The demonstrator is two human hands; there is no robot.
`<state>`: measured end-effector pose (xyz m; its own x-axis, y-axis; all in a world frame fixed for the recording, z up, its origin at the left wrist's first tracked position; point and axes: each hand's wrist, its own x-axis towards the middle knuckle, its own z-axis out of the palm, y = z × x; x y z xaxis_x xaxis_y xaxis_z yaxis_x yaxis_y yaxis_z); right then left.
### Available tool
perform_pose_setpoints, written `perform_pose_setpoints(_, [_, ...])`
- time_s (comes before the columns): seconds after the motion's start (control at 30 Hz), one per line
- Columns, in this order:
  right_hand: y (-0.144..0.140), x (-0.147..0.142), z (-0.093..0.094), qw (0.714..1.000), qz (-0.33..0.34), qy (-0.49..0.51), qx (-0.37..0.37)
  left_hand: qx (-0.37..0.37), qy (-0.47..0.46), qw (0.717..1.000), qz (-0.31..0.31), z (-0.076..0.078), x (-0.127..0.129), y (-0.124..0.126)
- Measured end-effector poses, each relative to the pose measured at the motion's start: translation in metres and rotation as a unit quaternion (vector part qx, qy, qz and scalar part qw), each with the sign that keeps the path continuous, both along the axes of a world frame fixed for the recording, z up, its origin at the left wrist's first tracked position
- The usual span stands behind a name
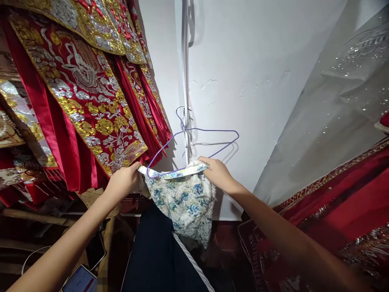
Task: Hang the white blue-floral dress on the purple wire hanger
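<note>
Red robes point(82, 93) hanging left of hanger point(194, 142). Left hand point(123, 181) clenched on cloth point(182, 200) edge w/ hanger's left end; right hand point(217, 172) gripping cloth at right. Cloth draped under wire hanger: prob. light, soft, floppy, best held at top hem. Wire thin, bendy.

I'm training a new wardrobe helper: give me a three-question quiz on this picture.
1. True or false: the purple wire hanger hangs empty.
2. Which hand grips the floral garment nearest the red embroidered robes: A left hand, B right hand?
3. What colour is the wall behind the hanger?

Key: 1 false, the floral garment is draped on it; 2 A; 3 white.
</note>
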<state>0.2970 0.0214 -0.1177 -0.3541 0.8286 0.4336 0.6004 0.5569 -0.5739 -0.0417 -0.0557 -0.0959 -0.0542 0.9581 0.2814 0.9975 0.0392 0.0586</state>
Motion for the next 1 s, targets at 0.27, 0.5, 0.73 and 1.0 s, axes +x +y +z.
perform_pose_setpoints(0.27, [0.006,-0.02,-0.013,0.999,0.02,0.042,-0.017,-0.052,-0.356,0.918,-0.168,-0.013,-0.018,-0.028])
perform_pose_setpoints(0.5, [-0.007,-0.025,-0.015,0.982,0.101,0.137,-0.087,0.179,-0.379,0.902,-0.102,-0.001,0.002,0.011])
perform_pose_setpoints(0.73, [-0.02,-0.036,-0.012,0.971,0.134,0.17,-0.099,0.224,-0.342,0.889,-0.207,0.005,0.051,0.066])
perform_pose_setpoints(1.0, [-0.009,0.022,0.012,0.983,-0.076,0.162,0.046,0.212,-0.187,0.938,-0.202,0.02,0.038,0.067])
